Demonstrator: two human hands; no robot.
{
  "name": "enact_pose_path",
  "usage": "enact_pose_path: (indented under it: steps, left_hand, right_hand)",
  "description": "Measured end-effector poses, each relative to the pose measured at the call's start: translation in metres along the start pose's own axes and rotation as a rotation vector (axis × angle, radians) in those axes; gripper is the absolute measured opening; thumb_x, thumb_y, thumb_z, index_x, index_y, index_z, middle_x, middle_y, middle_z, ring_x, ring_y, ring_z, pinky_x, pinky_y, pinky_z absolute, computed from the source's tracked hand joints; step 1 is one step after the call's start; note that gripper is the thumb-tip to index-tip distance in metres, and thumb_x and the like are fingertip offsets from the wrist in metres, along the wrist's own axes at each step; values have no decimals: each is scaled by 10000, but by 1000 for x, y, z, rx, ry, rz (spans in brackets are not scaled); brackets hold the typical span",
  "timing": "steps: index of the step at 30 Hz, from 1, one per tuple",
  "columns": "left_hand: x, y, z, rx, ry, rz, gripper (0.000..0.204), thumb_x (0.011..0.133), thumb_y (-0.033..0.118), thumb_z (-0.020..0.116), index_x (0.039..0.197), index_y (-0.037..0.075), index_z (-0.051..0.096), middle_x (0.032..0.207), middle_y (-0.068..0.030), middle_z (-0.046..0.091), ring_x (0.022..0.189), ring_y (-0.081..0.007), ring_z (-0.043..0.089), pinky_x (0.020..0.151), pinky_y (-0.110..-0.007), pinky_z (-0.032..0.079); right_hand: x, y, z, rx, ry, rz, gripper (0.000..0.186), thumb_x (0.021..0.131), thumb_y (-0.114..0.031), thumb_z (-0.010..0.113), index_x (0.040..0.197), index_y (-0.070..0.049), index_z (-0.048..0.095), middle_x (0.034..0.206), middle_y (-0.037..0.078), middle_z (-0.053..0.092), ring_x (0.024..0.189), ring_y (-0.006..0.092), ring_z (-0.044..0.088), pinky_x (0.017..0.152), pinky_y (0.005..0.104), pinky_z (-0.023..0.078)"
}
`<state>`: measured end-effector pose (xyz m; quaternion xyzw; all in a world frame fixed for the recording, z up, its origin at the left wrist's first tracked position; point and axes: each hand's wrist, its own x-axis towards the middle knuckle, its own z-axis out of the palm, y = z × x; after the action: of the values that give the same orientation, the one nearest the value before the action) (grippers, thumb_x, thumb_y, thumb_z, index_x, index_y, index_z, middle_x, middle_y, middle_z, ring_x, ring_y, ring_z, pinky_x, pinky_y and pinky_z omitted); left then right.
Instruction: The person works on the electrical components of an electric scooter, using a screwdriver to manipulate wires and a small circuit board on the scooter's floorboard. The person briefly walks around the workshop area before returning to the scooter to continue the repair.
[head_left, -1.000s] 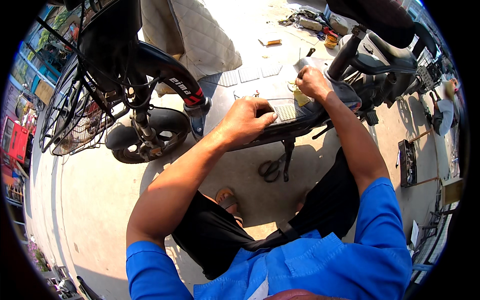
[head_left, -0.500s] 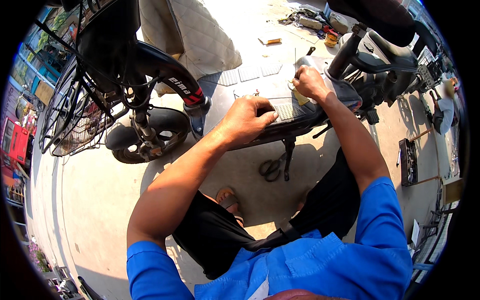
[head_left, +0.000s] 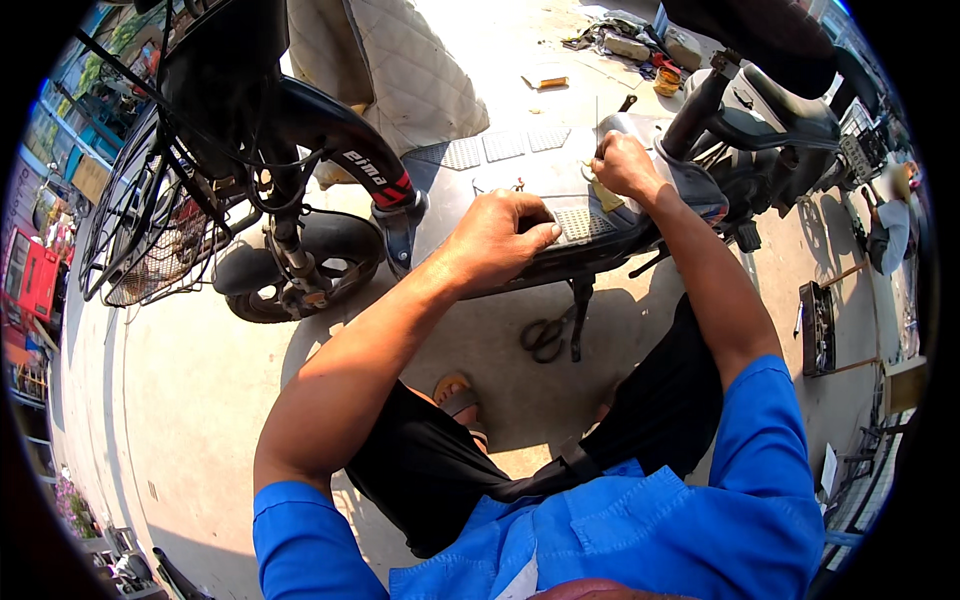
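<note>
A dark electric scooter stands crosswise before me, its grey footboard [head_left: 455, 185] below my hands. My left hand [head_left: 500, 235] is closed over the near part of the board, thumb against curled fingers; what they hold, if anything, is hidden. Small wire-like bits [head_left: 518, 186] stick up just beyond its knuckles. Further right, my right hand [head_left: 625, 168] is closed in a pinch near the seat post [head_left: 690, 120]. A thin upright line shows above its fingertips, and I cannot tell whether it is gripped. Beneath this hand lies a yellowish scrap [head_left: 606, 196].
Black-handled scissors [head_left: 542, 340] lie on the concrete under the scooter, by its kickstand [head_left: 578, 315]. The front wheel [head_left: 340, 255] and wire basket [head_left: 150, 265] are at left. An open toolbox [head_left: 818, 328] sits at right, with a person [head_left: 892, 235] beyond. Rubble [head_left: 625, 45] lies far off.
The view has shifted slightly, so the scooter appears a little further right. Both hands keep nearly the same pose and place on the footboard.
</note>
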<state>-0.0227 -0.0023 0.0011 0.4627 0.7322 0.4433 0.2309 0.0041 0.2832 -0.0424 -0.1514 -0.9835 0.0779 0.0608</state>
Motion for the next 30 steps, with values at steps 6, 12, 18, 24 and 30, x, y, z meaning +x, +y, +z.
enact_pose_path:
  steps: [6, 12, 18, 24, 30]
  left_hand:
    - [2, 2, 2, -18, -11, 11, 240, 888, 162, 654, 963, -64, 686, 787, -103, 680, 749, -112, 614, 697, -314, 516]
    - [2, -1, 3, -10, -5, 20, 232, 892, 161, 652, 941, -63, 682, 766, -73, 667, 736, -79, 584, 674, -292, 506]
    - [0, 4, 2, -34, -19, -8, 245, 892, 169, 653, 950, -67, 677, 768, -75, 663, 738, -93, 589, 686, -299, 508]
    - [0, 0, 2, -24, -27, 0, 243, 893, 162, 647, 961, -69, 674, 783, -88, 670, 741, -100, 595, 694, -302, 510]
    - [1, -2, 5, -40, -17, 29, 232, 897, 146, 644, 956, -77, 672, 787, -79, 671, 749, -98, 598, 691, -297, 510]
  right_hand:
    - [1, 16, 4, 3, 96, 63, 203, 796, -159, 653, 895, 9, 709, 910, 248, 697, 915, 386, 682, 833, 437, 546]
    - [-2, 22, 4, -42, 159, 103, 205, 794, -178, 666, 888, 0, 709, 908, 244, 698, 920, 396, 673, 841, 452, 540]
    - [1, 27, 15, 10, 251, 8, 188, 757, -154, 667, 777, 24, 725, 789, 261, 676, 788, 396, 682, 776, 445, 554]
    - [4, 11, 20, 60, 184, -30, 188, 761, -158, 666, 801, 12, 734, 807, 248, 689, 797, 388, 687, 774, 451, 556]
    - [3, 14, 16, 21, 134, 7, 202, 794, -179, 671, 827, 16, 711, 849, 250, 689, 867, 400, 676, 841, 445, 539]
